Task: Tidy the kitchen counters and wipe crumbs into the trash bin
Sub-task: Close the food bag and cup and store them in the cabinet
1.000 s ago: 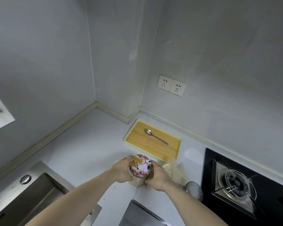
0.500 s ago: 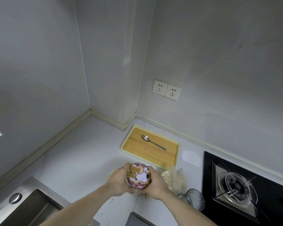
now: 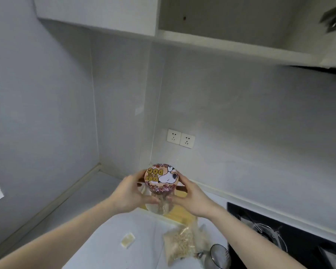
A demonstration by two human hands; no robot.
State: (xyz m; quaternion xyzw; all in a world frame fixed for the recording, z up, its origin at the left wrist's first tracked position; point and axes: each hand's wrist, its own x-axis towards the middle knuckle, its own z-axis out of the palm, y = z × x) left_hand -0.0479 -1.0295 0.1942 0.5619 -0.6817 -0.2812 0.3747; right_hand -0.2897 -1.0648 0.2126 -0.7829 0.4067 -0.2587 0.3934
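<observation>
A clear glass jar (image 3: 158,200) with a round pink lid printed with a cartoon dog (image 3: 162,179) was held up off the white counter (image 3: 70,214) between both hands, with the lid tilted toward the camera. The left hand (image 3: 133,193) was curled round the jar's left side and the right hand (image 3: 190,199) round its right side, the fingertips nearly meeting across the glass below the lid. Behind and beneath the jar a part of a yellow-rimmed wooden board (image 3: 179,213) could be seen, lying near the counter's back edge. Toward the front edge, a crumpled clear plastic bag of pale grain (image 3: 179,245) lay on the counter, with a small pale yellow scrap (image 3: 127,239) to its left and a round wire strainer (image 3: 218,256) just beside its right side, next to the black gas hob (image 3: 291,233). Above, an open white wall cupboard (image 3: 221,24) showed a bare shelf. The step in hand was judged to be the tidying stage, with the jar being cleared from the counter, perhaps toward that cupboard. The next move would call for a steady two-handed lift to a storage place, with the jar kept upright. The bag, the scrap and any crumbs were yet to be dealt with, and no trash bin was in view.
</observation>
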